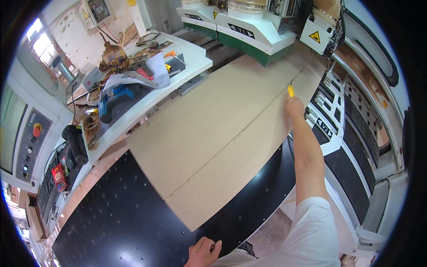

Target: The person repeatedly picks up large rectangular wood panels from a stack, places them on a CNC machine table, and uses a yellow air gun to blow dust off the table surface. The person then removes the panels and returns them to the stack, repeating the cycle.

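A long brown sheet (pixel 209 129), cardboard by its look, lies over the black table (pixel 120 213) and reaches back under the machine. One straight dark line runs lengthwise along it. My right arm is stretched far forward, and its hand (pixel 293 107) grips a yellow utility knife (pixel 291 91). The knife's tip is at the line, near the sheet's far end. Down at the table's near edge, my left hand (pixel 203 252) rests with its fingers curled in and nothing seen in them, just short of the sheet's near corner.
A white machine head (pixel 251 33) with a green skirt hangs over the sheet's far end. Along the right stands a white slotted frame (pixel 331 120). On the left, a white bench (pixel 187 60) holds a blue power tool (pixel 116 100), papers and clutter, beside a control panel (pixel 33 138).
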